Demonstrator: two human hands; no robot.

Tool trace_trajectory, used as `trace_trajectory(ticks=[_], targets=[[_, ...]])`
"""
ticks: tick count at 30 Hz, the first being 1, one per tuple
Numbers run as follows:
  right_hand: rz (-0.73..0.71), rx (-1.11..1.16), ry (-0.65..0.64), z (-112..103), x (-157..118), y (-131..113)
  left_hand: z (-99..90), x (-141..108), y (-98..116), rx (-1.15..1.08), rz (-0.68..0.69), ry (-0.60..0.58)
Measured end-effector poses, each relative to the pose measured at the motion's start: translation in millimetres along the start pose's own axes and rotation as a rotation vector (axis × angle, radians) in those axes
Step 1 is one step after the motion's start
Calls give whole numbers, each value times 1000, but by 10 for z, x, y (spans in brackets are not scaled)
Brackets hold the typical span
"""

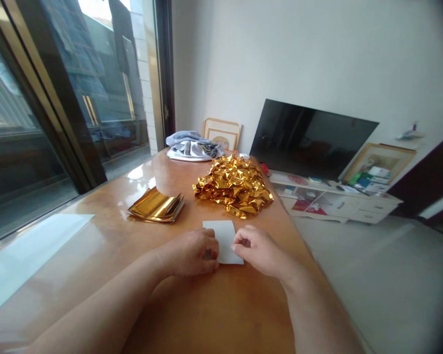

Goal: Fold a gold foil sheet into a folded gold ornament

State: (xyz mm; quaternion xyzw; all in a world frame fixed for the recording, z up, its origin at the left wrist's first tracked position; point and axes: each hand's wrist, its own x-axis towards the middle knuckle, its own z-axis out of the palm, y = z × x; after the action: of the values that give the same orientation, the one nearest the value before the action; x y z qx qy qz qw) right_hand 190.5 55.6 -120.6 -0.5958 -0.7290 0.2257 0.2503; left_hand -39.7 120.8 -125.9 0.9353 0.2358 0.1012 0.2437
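White paper point(224, 241) sits pinched between left grip point(188, 253) and right grip point(254, 250); flat gold foil point(155, 206) remains beside a crumpled heap point(233, 187).

Narrow gap ahead of the hands
Crumpled gold foil point(232, 187) and stacked foil sheets point(155, 206) block the way forward, with a strip of bench point(188, 212) between them, beyond the left hand point(188, 253) and right hand point(258, 250).

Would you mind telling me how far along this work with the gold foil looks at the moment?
A fair part looks done: a large heap of crumpled gold foil lies on the wooden table. In hand is a small white sheet, with the left hand on one edge and the right hand at the other. What looks left is the flat stack of gold sheets, which lies uncrumpled.
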Motion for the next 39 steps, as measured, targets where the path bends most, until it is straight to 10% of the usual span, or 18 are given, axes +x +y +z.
trace_trajectory(ticks=[18, 39], targets=[[34, 120, -322, -43, 18, 73, -10, 3, -96, 8, -44, -36], [283, 158, -169, 120, 88, 180, -23, 23, -36, 187, -270, -59]])
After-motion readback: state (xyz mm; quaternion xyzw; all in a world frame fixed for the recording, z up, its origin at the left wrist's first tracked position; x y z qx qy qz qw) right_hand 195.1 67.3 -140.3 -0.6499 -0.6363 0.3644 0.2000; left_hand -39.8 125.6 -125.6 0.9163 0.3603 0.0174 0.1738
